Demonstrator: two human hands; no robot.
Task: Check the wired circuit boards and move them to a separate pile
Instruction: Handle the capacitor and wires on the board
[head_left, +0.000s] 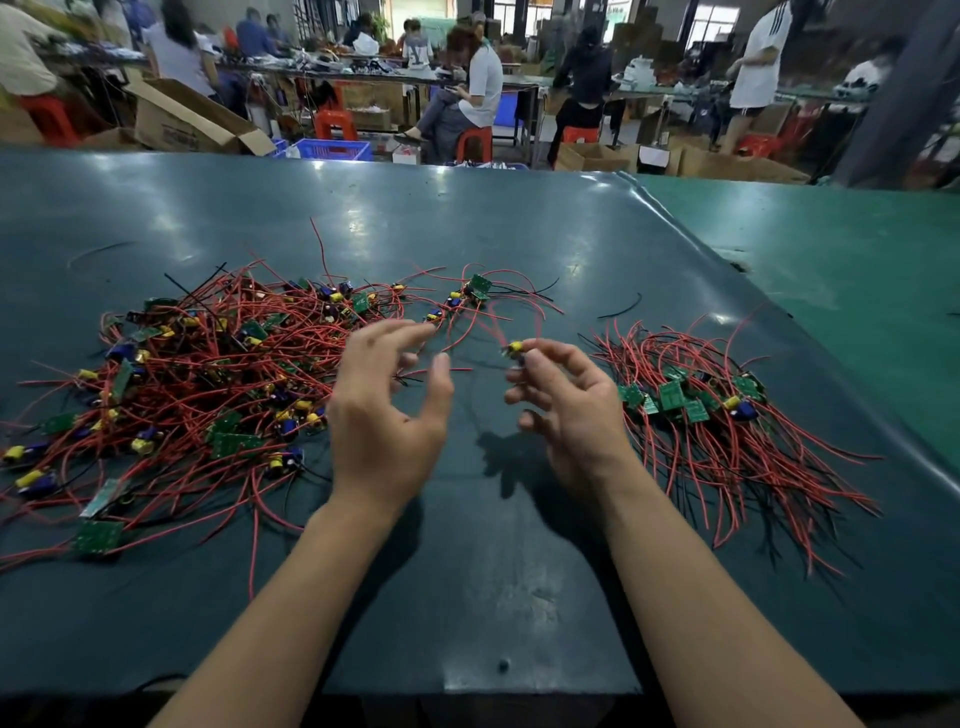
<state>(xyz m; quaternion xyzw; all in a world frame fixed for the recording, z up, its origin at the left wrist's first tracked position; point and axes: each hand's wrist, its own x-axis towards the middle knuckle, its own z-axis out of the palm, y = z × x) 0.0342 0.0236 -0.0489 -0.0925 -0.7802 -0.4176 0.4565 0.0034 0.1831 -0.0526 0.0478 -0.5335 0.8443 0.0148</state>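
A big tangled pile of small green circuit boards (208, 374) with red and black wires covers the left of the dark green table (467, 218). A smaller, tidier pile of boards (691, 400) lies at the right, wires trailing toward me. My right hand (566, 410) pinches one small board with a yellow part (515, 349) at its fingertips, above the table between the piles; its red wires blur upward. My left hand (387, 410) hovers beside it, fingers loosely spread and holding nothing.
A few boards (470, 293) lie loose at the far side of the big pile. A lighter green mat (831, 270) covers the table's right part. Beyond the far edge are cardboard boxes, a blue crate (332, 149), red stools and several seated people.
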